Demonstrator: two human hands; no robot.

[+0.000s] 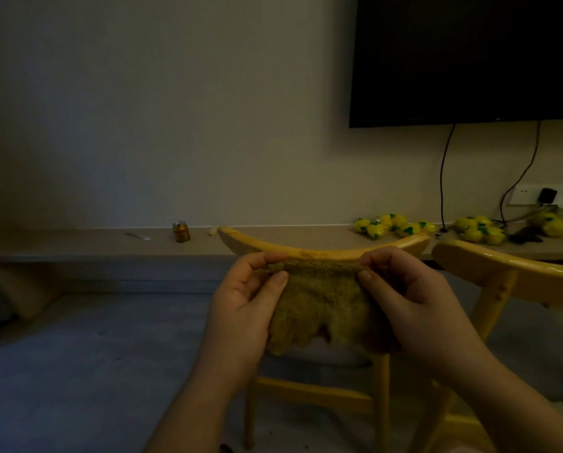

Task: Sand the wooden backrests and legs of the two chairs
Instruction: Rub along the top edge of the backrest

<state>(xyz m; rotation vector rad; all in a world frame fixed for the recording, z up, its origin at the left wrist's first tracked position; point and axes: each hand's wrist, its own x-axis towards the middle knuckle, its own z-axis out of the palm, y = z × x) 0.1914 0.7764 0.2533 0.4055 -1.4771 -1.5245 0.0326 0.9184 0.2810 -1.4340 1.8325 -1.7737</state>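
Observation:
A curved yellow wooden backrest (273, 245) of the nearer chair runs across the middle of the view. Just in front of it hangs a rough brownish-green sanding sheet (322, 302), its top edge level with the rail. My left hand (250, 299) pinches the sheet's upper left corner between thumb and fingers. My right hand (404, 289) pinches the upper right corner the same way. The chair's legs and crossbar (312, 392) show below my hands. A second chair's backrest (502, 266) stands to the right.
A long low shelf (94, 243) runs along the wall behind the chairs, with a small can (181, 231), yellow lemon-patterned packets (394, 224) and cables. A dark TV (466, 57) hangs at the upper right. Grey floor (94, 371) lies to the left.

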